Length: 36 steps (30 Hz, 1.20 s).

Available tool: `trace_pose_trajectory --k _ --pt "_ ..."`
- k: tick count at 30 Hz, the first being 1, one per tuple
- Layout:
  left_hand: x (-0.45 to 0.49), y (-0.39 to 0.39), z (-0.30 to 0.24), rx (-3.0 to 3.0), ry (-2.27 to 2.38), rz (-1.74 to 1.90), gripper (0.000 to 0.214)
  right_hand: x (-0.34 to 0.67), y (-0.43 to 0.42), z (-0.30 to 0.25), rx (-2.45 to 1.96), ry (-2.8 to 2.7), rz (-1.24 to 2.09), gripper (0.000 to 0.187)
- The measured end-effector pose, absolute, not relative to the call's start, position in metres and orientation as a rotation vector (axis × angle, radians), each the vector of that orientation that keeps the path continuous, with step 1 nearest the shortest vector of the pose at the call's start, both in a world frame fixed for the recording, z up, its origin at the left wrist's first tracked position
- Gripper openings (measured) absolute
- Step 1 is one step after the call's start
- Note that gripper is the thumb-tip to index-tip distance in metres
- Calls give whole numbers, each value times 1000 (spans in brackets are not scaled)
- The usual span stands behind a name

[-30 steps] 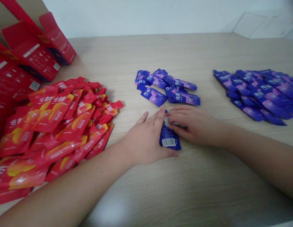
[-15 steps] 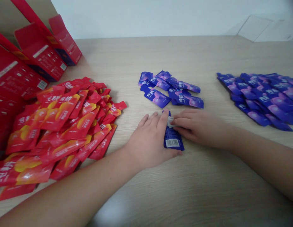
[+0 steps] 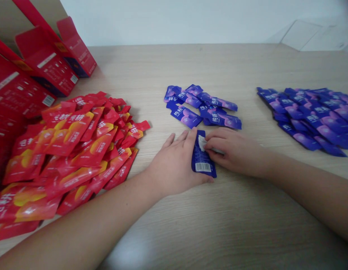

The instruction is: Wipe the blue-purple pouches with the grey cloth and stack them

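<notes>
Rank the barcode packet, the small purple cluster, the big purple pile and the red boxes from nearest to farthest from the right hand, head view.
From the right hand:
1. barcode packet, touched by its fingertips, just left.
2. small purple cluster, just ahead.
3. big purple pile, off to the right.
4. red boxes, far left, at the back.

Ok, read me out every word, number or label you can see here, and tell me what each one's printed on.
"绝桥", as best it reads: white characters on the middle pile of blue pouches.
Similar characters on the right pile of blue pouches and the red pouches: too blurred to confirm.
Barcode on the held blue pouch, between left hand and right hand: digits too small.
White print and barcode labels on the red boxes: unreadable.
</notes>
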State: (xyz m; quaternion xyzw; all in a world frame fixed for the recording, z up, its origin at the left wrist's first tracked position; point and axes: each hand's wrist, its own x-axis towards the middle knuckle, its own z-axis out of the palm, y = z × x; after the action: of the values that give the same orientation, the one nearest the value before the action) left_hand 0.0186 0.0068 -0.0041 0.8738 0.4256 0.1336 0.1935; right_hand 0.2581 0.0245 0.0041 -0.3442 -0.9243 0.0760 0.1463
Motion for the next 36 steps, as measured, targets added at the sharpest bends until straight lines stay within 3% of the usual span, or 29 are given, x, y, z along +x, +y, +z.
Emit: trace_pose_trajectory --k 7,20,29,36 --pt "17 9 -5 2445 1146 357 120 252 6 16 -780 -2642 711 9" --pt "19 9 -4 2474 1178 268 122 261 42 -1 -963 -2538 219 11" --pt "19 8 -4 2474 1152 252 110 253 6 17 -811 -2544 819 7" --pt "19 7 -5 2485 1153 254 109 250 25 13 -942 -2603 664 7"
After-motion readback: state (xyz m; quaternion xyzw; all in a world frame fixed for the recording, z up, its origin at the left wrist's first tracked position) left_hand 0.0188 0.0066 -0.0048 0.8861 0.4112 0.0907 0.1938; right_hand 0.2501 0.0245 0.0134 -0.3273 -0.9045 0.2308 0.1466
